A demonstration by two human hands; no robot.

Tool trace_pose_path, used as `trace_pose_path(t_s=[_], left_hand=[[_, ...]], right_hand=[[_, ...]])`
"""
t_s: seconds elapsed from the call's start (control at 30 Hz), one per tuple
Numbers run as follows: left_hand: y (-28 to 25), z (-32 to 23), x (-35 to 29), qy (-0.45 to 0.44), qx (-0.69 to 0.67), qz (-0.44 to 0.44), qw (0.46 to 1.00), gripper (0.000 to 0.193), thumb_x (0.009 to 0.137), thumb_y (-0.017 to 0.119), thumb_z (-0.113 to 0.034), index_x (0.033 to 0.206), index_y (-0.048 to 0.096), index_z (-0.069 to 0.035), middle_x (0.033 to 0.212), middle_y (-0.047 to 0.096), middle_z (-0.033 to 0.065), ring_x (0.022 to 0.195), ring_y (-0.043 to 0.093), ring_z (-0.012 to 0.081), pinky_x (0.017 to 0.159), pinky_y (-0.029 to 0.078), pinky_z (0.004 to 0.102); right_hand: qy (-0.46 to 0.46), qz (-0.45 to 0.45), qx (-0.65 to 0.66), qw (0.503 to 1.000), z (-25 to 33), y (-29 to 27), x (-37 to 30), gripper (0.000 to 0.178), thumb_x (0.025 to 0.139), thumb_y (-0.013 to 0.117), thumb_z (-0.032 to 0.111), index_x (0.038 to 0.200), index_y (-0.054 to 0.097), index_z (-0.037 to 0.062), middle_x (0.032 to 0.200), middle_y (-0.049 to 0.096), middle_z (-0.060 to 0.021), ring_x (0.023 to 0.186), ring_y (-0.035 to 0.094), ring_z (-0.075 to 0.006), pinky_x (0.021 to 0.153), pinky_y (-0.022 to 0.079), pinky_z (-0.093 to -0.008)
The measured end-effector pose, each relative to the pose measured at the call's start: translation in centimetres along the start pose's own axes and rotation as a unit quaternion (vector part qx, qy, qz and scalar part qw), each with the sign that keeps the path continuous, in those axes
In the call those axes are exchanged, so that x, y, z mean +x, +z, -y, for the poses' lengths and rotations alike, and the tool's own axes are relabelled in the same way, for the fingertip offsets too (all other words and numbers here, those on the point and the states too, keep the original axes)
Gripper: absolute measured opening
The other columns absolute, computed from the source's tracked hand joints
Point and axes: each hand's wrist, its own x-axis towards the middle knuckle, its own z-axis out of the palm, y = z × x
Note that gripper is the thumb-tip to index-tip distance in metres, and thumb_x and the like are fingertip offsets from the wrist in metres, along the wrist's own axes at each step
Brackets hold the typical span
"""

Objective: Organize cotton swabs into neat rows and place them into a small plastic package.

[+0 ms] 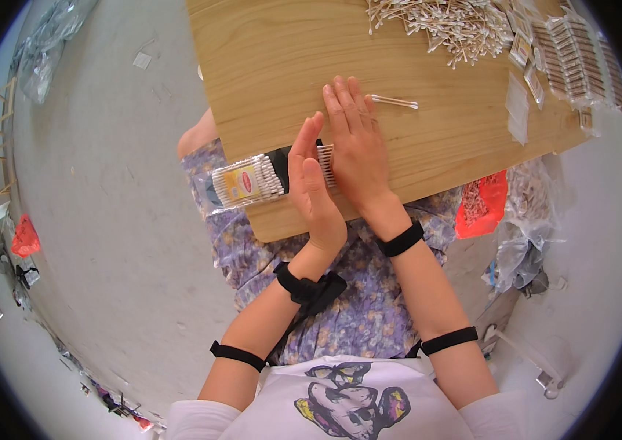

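My left hand (315,183) stands on its edge near the table's front left, fingers stretched up and together. Close beside it my right hand (359,150) lies palm down with straight fingers. Between the two shows a row of cotton swabs (326,163), partly covered by my right hand. Left of my left hand, a clear bag of cotton swabs (246,182) with a yellow label reaches over the table's left edge. A black piece (278,163) lies between that bag and my left hand, partly hidden. Loose cotton swabs (397,101) rest just beyond my right fingertips.
A big heap of cotton swabs (446,26) covers the far right of the wooden table (274,66). Stacked swab packs (579,55) and flat clear bags (517,110) lie at the right edge. Below it hang a red bag (482,204) and clear plastic bags (527,213).
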Motion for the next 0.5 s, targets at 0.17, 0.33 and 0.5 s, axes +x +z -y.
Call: trace_pose_path(t_s=[0.17, 0.33, 0.5], left_hand=[[-0.5, 0.6, 0.2, 0.0, -0.021, -0.011, 1.0, 0.058, 0.11, 0.032, -0.039, 0.148, 0.037, 0.005, 0.154, 0.039, 0.0232, 0.148, 0.033, 0.0293, 0.122, 0.023, 0.0412], [-0.6, 0.9, 0.3, 0.0, -0.023, -0.011, 1.0, 0.059, 0.11, 0.032, -0.04, 0.147, 0.038, 0.005, 0.153, 0.042, 0.0214, 0.146, 0.035, 0.0276, 0.122, 0.022, 0.0405], [-4.0, -4.6, 1.8, 0.055, 0.133, -0.099, 0.985, 0.043, 0.109, 0.04, -0.023, 0.142, 0.046, 0.004, 0.143, 0.053, 0.0165, 0.137, 0.047, 0.0247, 0.116, 0.033, 0.0374]], right_hand=[[-0.019, 0.011, 0.017, 1.0, -0.3, 0.2, 0.1, 0.053, 0.094, 0.048, 0.006, 0.147, 0.044, 0.0018, 0.155, 0.042, -0.0145, 0.149, 0.032, -0.03, 0.123, 0.026, -0.0482], [-0.029, 0.009, 0.026, 0.999, -0.2, 0.5, -0.1, 0.054, 0.092, 0.048, 0.003, 0.146, 0.045, 0.0011, 0.155, 0.043, -0.0157, 0.149, 0.033, -0.0306, 0.123, 0.025, -0.0494], [-0.044, 0.01, -0.015, 0.999, -0.2, 0.1, 0.1, 0.058, 0.087, 0.046, -0.005, 0.144, 0.046, 0.0002, 0.154, 0.043, -0.0149, 0.148, 0.034, -0.031, 0.122, 0.028, -0.048]])
